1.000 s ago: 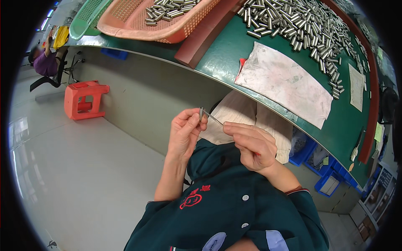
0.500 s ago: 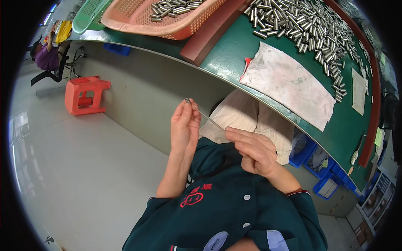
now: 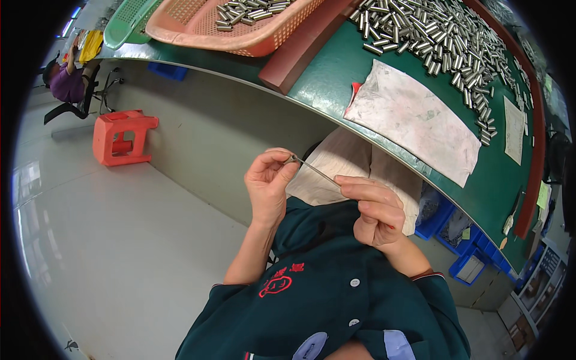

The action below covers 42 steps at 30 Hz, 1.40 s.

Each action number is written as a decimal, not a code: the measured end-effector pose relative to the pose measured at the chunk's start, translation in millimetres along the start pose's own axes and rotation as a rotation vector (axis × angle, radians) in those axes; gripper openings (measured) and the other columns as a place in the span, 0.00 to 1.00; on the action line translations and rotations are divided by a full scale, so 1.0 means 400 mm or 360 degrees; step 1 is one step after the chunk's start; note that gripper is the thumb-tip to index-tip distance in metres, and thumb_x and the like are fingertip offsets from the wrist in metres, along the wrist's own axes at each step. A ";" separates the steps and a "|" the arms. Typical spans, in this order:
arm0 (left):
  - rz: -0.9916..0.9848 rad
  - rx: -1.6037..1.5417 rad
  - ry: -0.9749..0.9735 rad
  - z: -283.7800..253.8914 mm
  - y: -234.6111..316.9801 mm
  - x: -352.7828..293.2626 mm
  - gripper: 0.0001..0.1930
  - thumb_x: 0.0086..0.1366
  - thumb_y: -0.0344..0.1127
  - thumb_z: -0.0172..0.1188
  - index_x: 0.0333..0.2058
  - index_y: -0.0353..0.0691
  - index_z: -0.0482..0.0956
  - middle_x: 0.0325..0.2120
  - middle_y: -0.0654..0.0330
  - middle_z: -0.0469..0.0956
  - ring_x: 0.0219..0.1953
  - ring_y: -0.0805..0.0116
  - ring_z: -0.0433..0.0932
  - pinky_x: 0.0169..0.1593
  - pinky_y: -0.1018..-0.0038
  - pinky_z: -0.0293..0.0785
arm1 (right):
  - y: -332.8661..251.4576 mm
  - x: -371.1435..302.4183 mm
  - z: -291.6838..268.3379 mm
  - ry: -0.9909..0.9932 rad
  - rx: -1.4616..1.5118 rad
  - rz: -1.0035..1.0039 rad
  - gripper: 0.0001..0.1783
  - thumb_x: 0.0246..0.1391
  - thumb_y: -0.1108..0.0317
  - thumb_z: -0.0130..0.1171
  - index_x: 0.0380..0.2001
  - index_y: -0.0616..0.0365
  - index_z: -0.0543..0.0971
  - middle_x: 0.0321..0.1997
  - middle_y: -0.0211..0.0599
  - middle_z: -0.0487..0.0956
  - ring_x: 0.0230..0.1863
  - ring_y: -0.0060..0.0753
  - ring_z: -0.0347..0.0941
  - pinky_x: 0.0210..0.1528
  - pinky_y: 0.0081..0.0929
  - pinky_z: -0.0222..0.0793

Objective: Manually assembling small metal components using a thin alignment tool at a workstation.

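Between the thumb and fingertips of my left hand (image 3: 269, 185), closed, is a small metal sleeve (image 3: 292, 159) with its round open end showing. A thin metal rod (image 3: 319, 172) runs slantwise from my right hand (image 3: 379, 213), whose thumb and fingers pinch its near end. The rod's far tip meets the sleeve's open end; how deep it goes in, I cannot tell. Both hands are held above my lap, in front of the bench edge. A large heap of short shiny metal cylinders (image 3: 433, 37) lies on the green bench top (image 3: 321, 66).
A stained white cloth (image 3: 414, 120) lies along the bench edge. A pink basket (image 3: 240, 43) with metal cylinders and a green basket (image 3: 123, 27) stand at the far left, beside a dark red bar (image 3: 294, 57). On the floor is a red stool (image 3: 123, 138). Another person (image 3: 67, 83) sits farther off.
My left hand has moved right and slightly down and turned, bringing the sleeve's open end into view. My right hand has shifted a little right with the rod.
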State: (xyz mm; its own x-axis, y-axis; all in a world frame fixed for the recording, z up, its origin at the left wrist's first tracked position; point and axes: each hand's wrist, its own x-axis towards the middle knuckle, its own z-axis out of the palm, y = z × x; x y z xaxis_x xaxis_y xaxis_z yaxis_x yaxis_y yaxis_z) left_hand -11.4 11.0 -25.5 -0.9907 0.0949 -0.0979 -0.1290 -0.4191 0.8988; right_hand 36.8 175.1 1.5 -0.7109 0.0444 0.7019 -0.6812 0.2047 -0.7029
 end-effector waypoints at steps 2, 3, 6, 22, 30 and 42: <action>0.0006 0.0007 -0.0009 -0.002 -0.002 -0.001 0.09 0.49 0.14 0.55 0.30 0.33 0.72 0.31 0.58 0.71 0.32 0.75 0.71 0.38 0.82 0.67 | 0.000 0.002 0.003 -0.0006 -0.0015 0.0009 0.05 0.56 0.74 0.40 0.36 0.61 0.60 0.32 0.53 0.72 0.33 0.52 0.74 0.33 0.38 0.73; 0.0020 0.0031 -0.0012 -0.004 -0.003 -0.001 0.10 0.49 0.14 0.55 0.29 0.32 0.72 0.31 0.58 0.71 0.32 0.75 0.71 0.37 0.82 0.68 | 0.001 0.003 0.004 -0.0014 -0.0029 0.0018 0.05 0.56 0.74 0.40 0.35 0.61 0.60 0.32 0.53 0.72 0.33 0.52 0.74 0.33 0.38 0.73; 0.0052 0.0094 -0.0024 -0.004 -0.002 -0.003 0.10 0.48 0.13 0.55 0.29 0.32 0.72 0.31 0.58 0.71 0.32 0.75 0.70 0.37 0.82 0.68 | 0.003 0.005 0.005 0.0011 -0.0043 0.0008 0.05 0.54 0.75 0.43 0.35 0.62 0.61 0.31 0.53 0.72 0.32 0.52 0.74 0.33 0.37 0.74; 0.0304 0.0688 0.0160 0.017 0.019 -0.012 0.08 0.45 0.14 0.59 0.26 0.30 0.75 0.26 0.57 0.74 0.30 0.72 0.72 0.34 0.80 0.69 | -0.029 0.021 -0.005 -0.0126 -0.0280 0.0007 0.18 0.31 0.82 0.60 0.33 0.65 0.71 0.32 0.47 0.76 0.34 0.44 0.76 0.32 0.27 0.74; 0.0129 0.0592 0.0345 -0.013 0.029 0.009 0.05 0.52 0.19 0.55 0.30 0.31 0.74 0.26 0.58 0.73 0.28 0.72 0.72 0.34 0.79 0.70 | -0.060 0.025 -0.029 -0.0037 -0.0008 0.0031 0.18 0.33 0.87 0.53 0.33 0.65 0.68 0.33 0.52 0.75 0.36 0.49 0.75 0.33 0.32 0.74; -0.0543 -0.0441 -0.0088 -0.030 0.008 -0.002 0.06 0.58 0.31 0.54 0.34 0.36 0.73 0.27 0.62 0.72 0.26 0.76 0.68 0.32 0.81 0.64 | -0.025 0.021 -0.001 0.0031 -0.0085 0.0072 0.15 0.36 0.86 0.53 0.32 0.66 0.70 0.33 0.50 0.76 0.34 0.46 0.76 0.33 0.31 0.74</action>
State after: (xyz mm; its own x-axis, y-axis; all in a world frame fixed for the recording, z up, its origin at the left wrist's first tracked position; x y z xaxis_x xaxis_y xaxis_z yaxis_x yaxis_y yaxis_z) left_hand -11.5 -1.3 -27.8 -0.8865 0.3149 -0.3390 -0.4624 -0.5809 0.6699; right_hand 37.8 173.9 14.5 -0.7371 0.0735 0.6718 -0.6377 0.2537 -0.7273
